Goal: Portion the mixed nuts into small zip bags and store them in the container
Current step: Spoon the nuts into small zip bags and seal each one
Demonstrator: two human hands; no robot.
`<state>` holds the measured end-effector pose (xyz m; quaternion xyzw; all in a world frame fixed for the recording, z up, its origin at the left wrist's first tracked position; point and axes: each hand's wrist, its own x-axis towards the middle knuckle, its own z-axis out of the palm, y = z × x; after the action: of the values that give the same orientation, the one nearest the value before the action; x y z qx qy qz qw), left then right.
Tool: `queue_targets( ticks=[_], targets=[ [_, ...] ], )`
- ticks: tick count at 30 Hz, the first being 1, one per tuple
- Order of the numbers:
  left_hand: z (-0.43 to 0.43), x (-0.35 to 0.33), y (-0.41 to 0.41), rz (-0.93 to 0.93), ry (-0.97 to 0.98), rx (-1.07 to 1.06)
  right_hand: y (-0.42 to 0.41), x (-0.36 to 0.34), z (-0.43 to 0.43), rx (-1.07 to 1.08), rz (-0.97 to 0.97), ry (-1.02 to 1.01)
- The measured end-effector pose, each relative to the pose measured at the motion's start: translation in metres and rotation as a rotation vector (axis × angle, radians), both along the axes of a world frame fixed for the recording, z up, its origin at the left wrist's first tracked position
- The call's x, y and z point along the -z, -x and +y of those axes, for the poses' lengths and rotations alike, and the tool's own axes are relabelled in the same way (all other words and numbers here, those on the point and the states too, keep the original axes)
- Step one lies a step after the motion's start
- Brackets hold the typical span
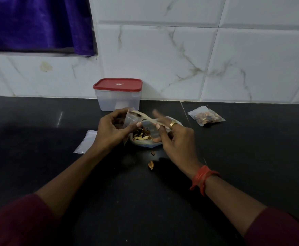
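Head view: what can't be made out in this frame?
All in the head view:
- Container contents: frosted walls blur them; lid label too small.
- Small zip bag fill level: left hand covers it.
- Spoon load: its bowl sits inside that bag.
- Filled bag seal: too small to tell.

Pretty dim shot, the black counter [38, 125] swallows most of the light. There's a small glare streak left of the left hand [109, 132] and a soft shadow just below the right hand [178, 144]. Its fingertips [156, 114] blur, and the wall tiles [162, 59] bow near the edges.
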<state>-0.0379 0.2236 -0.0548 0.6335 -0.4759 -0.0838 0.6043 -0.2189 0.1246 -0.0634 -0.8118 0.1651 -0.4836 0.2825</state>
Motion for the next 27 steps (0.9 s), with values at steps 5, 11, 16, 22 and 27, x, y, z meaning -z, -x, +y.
queue_targets(
  ticks=[5, 11, 16, 22, 27],
  targets=[
    [0.0, 0.002, -0.002, 0.005, -0.025, 0.004, 0.001, -0.002, -0.001, -0.003, -0.013, -0.054],
    [-0.001, 0.002, -0.003, 0.014, -0.035, 0.004, 0.003, -0.009, -0.001, -0.038, -0.055, -0.249],
    [-0.001, 0.001, -0.004, 0.021, -0.059, 0.005, 0.015, -0.016, -0.015, 0.108, -0.045, -0.23],
    [-0.002, 0.003, -0.007, 0.027, -0.082, 0.005, 0.037, -0.024, -0.044, 0.453, 0.141, 0.253],
    [-0.003, 0.005, -0.008, 0.001, -0.087, -0.018, 0.031, -0.014, -0.046, 0.377, 0.262, 0.194]
  ],
)
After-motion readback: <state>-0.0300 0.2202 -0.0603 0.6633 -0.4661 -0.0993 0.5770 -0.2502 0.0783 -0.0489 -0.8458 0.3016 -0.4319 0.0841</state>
